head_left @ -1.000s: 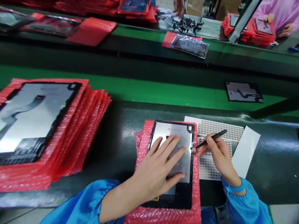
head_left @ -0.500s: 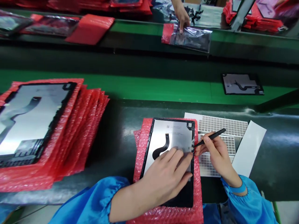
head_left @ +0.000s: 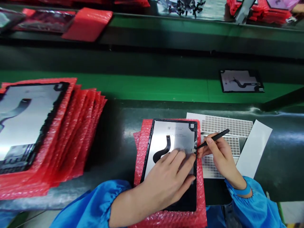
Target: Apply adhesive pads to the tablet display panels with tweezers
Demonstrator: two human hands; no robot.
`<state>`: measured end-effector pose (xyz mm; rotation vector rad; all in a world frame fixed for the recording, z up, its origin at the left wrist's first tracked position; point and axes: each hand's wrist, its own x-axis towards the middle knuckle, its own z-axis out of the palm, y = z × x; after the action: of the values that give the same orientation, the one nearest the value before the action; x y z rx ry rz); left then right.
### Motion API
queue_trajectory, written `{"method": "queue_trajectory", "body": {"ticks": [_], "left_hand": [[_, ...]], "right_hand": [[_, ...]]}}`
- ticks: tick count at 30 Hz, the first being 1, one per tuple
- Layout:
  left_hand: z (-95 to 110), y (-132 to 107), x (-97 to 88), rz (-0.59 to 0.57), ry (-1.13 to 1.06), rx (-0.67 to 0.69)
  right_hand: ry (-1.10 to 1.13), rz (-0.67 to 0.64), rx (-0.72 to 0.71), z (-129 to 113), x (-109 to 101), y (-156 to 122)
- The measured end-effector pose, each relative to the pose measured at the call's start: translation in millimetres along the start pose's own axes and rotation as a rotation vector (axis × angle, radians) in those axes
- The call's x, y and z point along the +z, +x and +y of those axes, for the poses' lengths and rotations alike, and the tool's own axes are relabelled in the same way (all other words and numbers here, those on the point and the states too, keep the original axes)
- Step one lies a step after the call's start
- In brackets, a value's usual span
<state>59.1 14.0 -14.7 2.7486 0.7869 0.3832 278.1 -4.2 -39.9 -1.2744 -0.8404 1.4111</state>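
Right hand pinching black tool at panel edge, left hand spread flat on it; seemingly mid-step, sticker sheet beside.

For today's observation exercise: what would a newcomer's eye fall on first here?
The red bubble-wrap stack at the left stands out first. Near the middle, the left hand lies flat on a display panel while the right hand holds a black tool at its right edge.
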Motion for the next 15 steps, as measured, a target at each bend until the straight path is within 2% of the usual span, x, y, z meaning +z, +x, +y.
{"method": "queue_trajectory", "body": {"ticks": [11,15], "left_hand": [[1.8,1.4,0.7,-0.053,0.009,-0.013],[0.5,2.4,-0.2,-0.039,-0.004,-0.007]], "right_hand": [[-0.019,0.029,0.032,3.6,2.5,-0.3],[-0.003,0.078,-0.026,0.4,-1.0,2.0]]}}
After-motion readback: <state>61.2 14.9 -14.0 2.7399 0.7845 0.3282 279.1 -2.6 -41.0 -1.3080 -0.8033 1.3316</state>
